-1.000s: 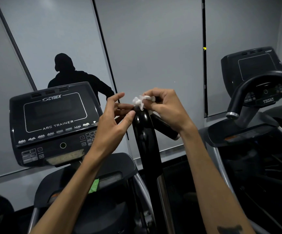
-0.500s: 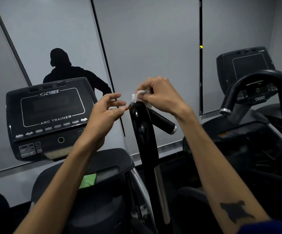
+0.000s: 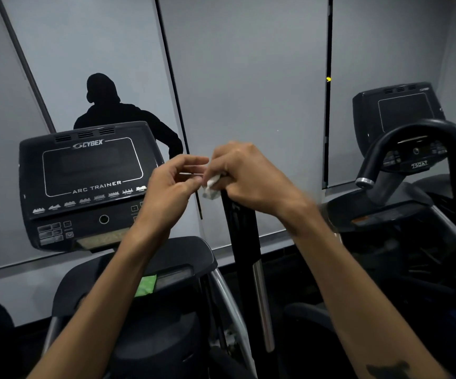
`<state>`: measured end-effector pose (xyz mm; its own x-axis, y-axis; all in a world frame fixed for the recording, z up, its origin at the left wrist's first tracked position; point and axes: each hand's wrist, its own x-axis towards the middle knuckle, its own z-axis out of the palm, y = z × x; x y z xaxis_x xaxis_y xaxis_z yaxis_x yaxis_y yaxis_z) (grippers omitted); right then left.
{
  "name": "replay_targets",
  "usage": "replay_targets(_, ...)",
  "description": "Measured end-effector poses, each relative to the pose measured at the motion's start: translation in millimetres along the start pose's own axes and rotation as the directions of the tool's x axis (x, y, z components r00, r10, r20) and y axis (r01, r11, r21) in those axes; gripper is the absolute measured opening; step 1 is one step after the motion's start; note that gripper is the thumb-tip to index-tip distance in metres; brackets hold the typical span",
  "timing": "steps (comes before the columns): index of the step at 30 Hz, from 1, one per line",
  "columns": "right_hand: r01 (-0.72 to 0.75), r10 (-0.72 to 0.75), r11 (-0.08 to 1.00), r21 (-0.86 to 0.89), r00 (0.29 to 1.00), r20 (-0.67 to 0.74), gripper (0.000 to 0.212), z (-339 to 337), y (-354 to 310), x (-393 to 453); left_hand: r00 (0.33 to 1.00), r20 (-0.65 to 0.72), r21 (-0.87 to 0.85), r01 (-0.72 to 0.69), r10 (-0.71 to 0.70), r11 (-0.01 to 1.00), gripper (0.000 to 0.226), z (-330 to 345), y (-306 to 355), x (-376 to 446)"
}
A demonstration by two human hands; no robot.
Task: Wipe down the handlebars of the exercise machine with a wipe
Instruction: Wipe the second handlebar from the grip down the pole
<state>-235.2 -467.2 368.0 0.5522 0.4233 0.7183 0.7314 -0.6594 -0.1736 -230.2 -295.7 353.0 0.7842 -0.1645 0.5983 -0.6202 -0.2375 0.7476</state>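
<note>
A black upright handlebar (image 3: 241, 231) of the exercise machine rises in the middle of the view, with a chrome lower section. My right hand (image 3: 251, 179) covers its top and is closed around a small crumpled white wipe (image 3: 211, 190), which sticks out to the left against the bar. My left hand (image 3: 172, 190) hovers just left of the wipe, fingers curled and apart, thumb and fingertips close to the wipe. I cannot tell if they touch it. The handlebar's top end is hidden under my right hand.
The Cybex Arc Trainer console (image 3: 84, 184) stands to the left, with a green packet (image 3: 146, 285) on the shelf below it. A second machine with a curved black handlebar (image 3: 418, 138) and console stands at the right. Grey wall panels lie behind, one bearing a dark silhouette of a person (image 3: 106, 110).
My right hand has slid down over the handlebar's top, covering it and its side grip, with the wipe now lower. My left hand stayed close beside it.
</note>
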Motion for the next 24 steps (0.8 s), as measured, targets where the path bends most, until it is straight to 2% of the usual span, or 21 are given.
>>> replay_targets(3, -0.099, 0.116, 0.985, 0.143, 0.986, -0.119, 0.016, -7.4, 3.9, -7.6, 0.997, 0.030, 0.020, -0.072, 0.071, 0.997, 0.028, -3.5, -1.1, -6.6)
replay_targets(5, -0.169, 0.220, 0.959, 0.226, 0.949, -0.227, 0.014, -9.6, 5.2, -8.0, 0.994, 0.065, -0.021, -0.091, 0.092, 0.996, 0.027, -3.0, 1.0, -7.4)
replay_targets(6, -0.199, 0.284, 0.924, 0.326, 0.928, -0.241, 0.014, -9.0, 4.7, -7.7, 0.994, 0.068, -0.069, -0.086, 0.091, 0.994, 0.032, -1.7, 3.3, -7.0)
replay_targets(8, -0.240, 0.443, 0.774, 0.586, 0.867, -0.229, 0.016, -6.2, 1.2, -7.6, 0.996, 0.032, -0.221, -0.075, 0.084, 0.972, 0.044, 2.9, 8.0, -4.8)
replay_targets(10, -0.244, 0.567, 0.610, 0.754, 0.799, -0.201, 0.019, -5.4, -2.2, -8.3, 0.995, -0.016, -0.337, -0.098, 0.098, 0.936, 0.045, 10.1, 12.9, -3.8)
replay_targets(11, -0.227, 0.596, 0.525, 0.821, 0.786, -0.164, 0.020, -5.8, -4.4, -8.5, 0.993, -0.040, -0.346, -0.121, 0.114, 0.930, 0.041, 15.1, 15.4, -3.4)
replay_targets(13, -0.192, 0.562, 0.404, 0.894, 0.823, -0.077, 0.013, -8.6, -9.4, -10.8, 0.986, -0.085, -0.315, -0.164, 0.145, 0.935, 0.026, 21.3, 19.2, -1.8)
replay_targets(15, -0.165, 0.512, 0.434, 0.886, 0.854, -0.091, 0.005, -13.7, -9.5, -16.1, 0.984, -0.128, -0.343, -0.162, 0.125, 0.925, 0.010, 17.5, 20.3, 2.4)
replay_targets(16, -0.148, 0.519, 0.470, 0.870, 0.844, -0.137, 0.003, -16.6, -6.9, -19.8, 0.986, -0.139, -0.362, -0.135, 0.090, 0.922, 0.008, 12.3, 19.7, 4.7)
replay_targets(19, -0.142, 0.605, 0.545, 0.827, 0.749, -0.269, 0.003, -19.8, 9.3, -27.7, 0.991, -0.133, -0.325, -0.036, -0.008, 0.945, 0.016, 0.7, 10.6, 11.3)
replay_targets(21, -0.206, 0.648, 0.562, 0.801, 0.711, -0.273, 0.007, -13.7, 16.8, -28.6, 0.992, -0.125, -0.175, -0.038, 0.016, 0.984, 0.016, 8.8, 1.6, 15.2)
replay_targets(23, -0.272, 0.666, 0.577, 0.770, 0.702, -0.251, 0.011, -3.4, 17.8, -26.9, 0.984, -0.155, 0.022, -0.084, 0.086, 0.996, 0.008, 24.7, -4.4, 16.8)
replay_targets(24, -0.289, 0.668, 0.579, 0.762, 0.705, -0.240, 0.012, 1.8, 16.1, -26.3, 0.973, -0.195, 0.105, -0.105, 0.124, 0.989, 0.012, 30.9, -6.1, 15.8)
